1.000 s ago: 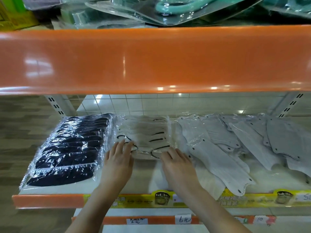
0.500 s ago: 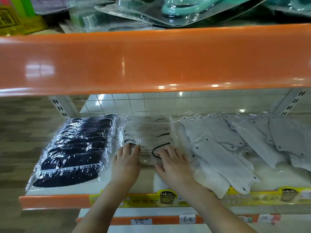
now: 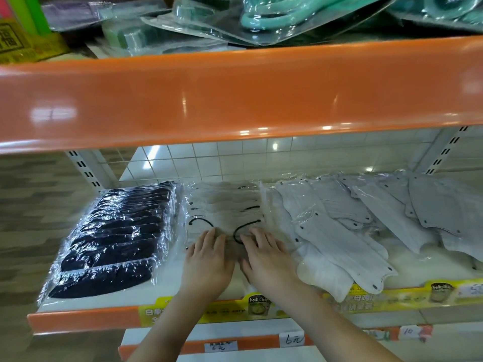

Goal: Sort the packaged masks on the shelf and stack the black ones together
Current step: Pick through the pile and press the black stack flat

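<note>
A neat overlapping row of black packaged masks lies at the left end of the shelf. Beside it sits a stack of pale packaged masks with black ear loops. My left hand and my right hand lie flat, fingers straight, side by side on the near end of that pale stack. To the right, white and grey packaged masks are spread loosely and overlap each other.
An orange upper shelf edge overhangs the work area, with teal blister-packed goods on top. A yellow label strip runs along the shelf front. A lower shelf with handwritten price tags sits below.
Both hands have slid forward and closer together onto the pale mask stack, pushing it back along the shelf. The view has shifted slightly downward.
</note>
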Motion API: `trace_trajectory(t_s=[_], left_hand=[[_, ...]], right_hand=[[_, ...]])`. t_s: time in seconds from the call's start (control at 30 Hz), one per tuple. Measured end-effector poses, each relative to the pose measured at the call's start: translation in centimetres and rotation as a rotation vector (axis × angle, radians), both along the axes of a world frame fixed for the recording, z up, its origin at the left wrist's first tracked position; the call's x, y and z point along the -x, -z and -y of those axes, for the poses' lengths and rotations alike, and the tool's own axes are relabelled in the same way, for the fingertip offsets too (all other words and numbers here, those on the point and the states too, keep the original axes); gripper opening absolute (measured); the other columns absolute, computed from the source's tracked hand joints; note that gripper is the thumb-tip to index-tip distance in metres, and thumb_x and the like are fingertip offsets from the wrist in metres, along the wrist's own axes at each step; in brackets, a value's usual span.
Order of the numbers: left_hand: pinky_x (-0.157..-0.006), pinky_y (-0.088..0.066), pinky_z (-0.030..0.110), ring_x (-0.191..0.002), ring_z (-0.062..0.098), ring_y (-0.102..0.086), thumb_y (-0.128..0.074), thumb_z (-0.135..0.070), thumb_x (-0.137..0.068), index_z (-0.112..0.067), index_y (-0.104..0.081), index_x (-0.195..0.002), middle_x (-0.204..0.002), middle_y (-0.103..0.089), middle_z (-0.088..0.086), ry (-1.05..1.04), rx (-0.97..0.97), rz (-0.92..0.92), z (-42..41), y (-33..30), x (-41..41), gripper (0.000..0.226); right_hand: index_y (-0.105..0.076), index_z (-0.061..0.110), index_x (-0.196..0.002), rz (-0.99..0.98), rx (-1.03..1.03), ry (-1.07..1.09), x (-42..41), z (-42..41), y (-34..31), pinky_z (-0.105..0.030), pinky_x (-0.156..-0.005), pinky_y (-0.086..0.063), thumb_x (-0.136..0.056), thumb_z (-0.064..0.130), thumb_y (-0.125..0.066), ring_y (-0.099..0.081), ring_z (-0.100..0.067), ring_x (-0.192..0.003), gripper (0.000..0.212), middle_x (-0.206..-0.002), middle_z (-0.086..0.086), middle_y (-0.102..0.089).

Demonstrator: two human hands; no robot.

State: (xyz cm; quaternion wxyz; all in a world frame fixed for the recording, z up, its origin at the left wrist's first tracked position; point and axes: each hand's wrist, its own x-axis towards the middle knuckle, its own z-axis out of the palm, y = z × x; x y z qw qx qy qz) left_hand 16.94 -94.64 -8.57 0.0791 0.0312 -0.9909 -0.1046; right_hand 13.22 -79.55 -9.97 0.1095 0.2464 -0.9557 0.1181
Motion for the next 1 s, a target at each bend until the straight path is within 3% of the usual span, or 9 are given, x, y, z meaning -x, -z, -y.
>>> trace_trajectory(t_s=[0.13,0.2,0.27,0.4,0.57,0.67,0.77,0.87,1.0], left_hand=[[-0.077,-0.053,0.041,-0.1,0.032,-0.065,-0.04,-0.036,-0.077,-0.009,-0.066,-0.103,-0.112,-0.065,0.011,-0.027,-0.021,0.001,-0.8,-0.5,0.0,0.046],[-0.069,-0.053,0.036,-0.089,0.029,-0.066,-0.04,-0.03,-0.073,-0.012,-0.063,-0.103,-0.105,-0.065,0.006,-0.018,-0.057,-0.069,-1.3,-0.7,0.1,0.043],[-0.064,-0.052,0.034,-0.082,0.028,-0.064,-0.038,-0.026,-0.071,-0.012,-0.063,-0.102,-0.098,-0.065,0.004,0.011,-0.094,-0.125,-2.0,-0.9,0.3,0.042],[-0.06,-0.048,0.032,-0.073,0.027,-0.06,-0.038,-0.02,-0.071,-0.014,-0.064,-0.094,-0.082,-0.063,0.001,0.088,-0.107,-0.198,-4.6,-1.2,0.8,0.035],[-0.056,-0.051,0.032,-0.073,0.026,-0.066,-0.064,-0.007,-0.067,-0.015,-0.068,-0.093,-0.083,-0.067,0.001,0.157,-0.187,-0.203,-8.5,-1.2,1.5,0.028],[-0.056,-0.051,0.029,-0.071,0.022,-0.066,-0.063,-0.008,-0.067,-0.017,-0.068,-0.093,-0.082,-0.068,-0.002,0.213,-0.198,-0.186,-10.9,-1.4,1.5,0.028],[-0.056,-0.051,0.026,-0.07,0.018,-0.065,-0.045,-0.016,-0.07,-0.021,-0.068,-0.091,-0.081,-0.067,-0.006,0.256,-0.206,-0.18,-12.9,-1.4,1.5,0.031],[-0.058,-0.053,0.028,-0.074,0.02,-0.065,-0.038,-0.021,-0.068,-0.02,-0.068,-0.089,-0.086,-0.068,-0.005,0.272,-0.231,-0.183,-14.1,-1.2,1.7,0.038],[-0.062,-0.054,0.029,-0.082,0.022,-0.065,-0.038,-0.017,-0.067,-0.016,-0.068,-0.09,-0.091,-0.067,-0.001,0.274,-0.237,-0.224,-14.3,-0.7,1.9,0.038]], right_hand=[[-0.067,0.02,-0.103,-0.058,0.067,-0.005,0.0,-0.1,-0.2,-0.034,-0.071,-0.053,-0.073,0.035,-0.07,-0.063,-0.02,-0.095,0.034,-0.11,-0.001,-0.061],[-0.067,0.02,-0.097,-0.104,0.115,0.036,-0.2,-0.4,-0.8,-0.033,-0.064,-0.052,-0.081,0.035,-0.055,-0.063,-0.019,-0.084,0.025,-0.1,0.001,-0.062],[-0.067,0.02,-0.093,-0.142,0.152,0.098,-0.5,-1.1,-1.7,-0.033,-0.059,-0.051,-0.084,0.034,-0.042,-0.062,-0.019,-0.076,0.03,-0.093,0.002,-0.062],[-0.066,0.019,-0.092,-0.174,0.14,0.192,-0.7,-4.1,-2.4,-0.033,-0.055,-0.051,-0.083,0.028,-0.05,-0.061,-0.02,-0.073,0.021,-0.088,0.002,-0.061],[-0.066,0.019,-0.086,-0.157,0.083,0.285,-0.5,-8.3,-2.9,-0.035,-0.058,-0.049,-0.077,0.033,-0.04,-0.06,-0.022,-0.074,0.031,-0.086,0.001,-0.061],[-0.067,0.017,-0.088,-0.135,0.032,0.36,-0.8,-10.6,-2.8,-0.038,-0.058,-0.049,-0.072,0.035,-0.055,-0.06,-0.026,-0.077,0.027,-0.088,-0.002,-0.061],[-0.067,0.011,-0.101,-0.059,-0.027,0.396,-1.3,-12.6,-2.3,-0.041,-0.063,-0.051,-0.056,0.036,-0.081,-0.063,-0.031,-0.087,0.053,-0.098,-0.009,-0.064],[-0.065,0.009,-0.108,-0.005,-0.058,0.411,-1.5,-13.8,-2.0,-0.04,-0.066,-0.053,-0.051,0.042,-0.085,-0.064,-0.032,-0.092,0.069,-0.103,-0.011,-0.065],[-0.066,0.009,-0.097,0.002,-0.046,0.388,-1.3,-14.3,-1.8,-0.037,-0.063,-0.053,-0.056,0.038,-0.085,-0.066,-0.027,-0.087,0.055,-0.098,-0.008,-0.067]])
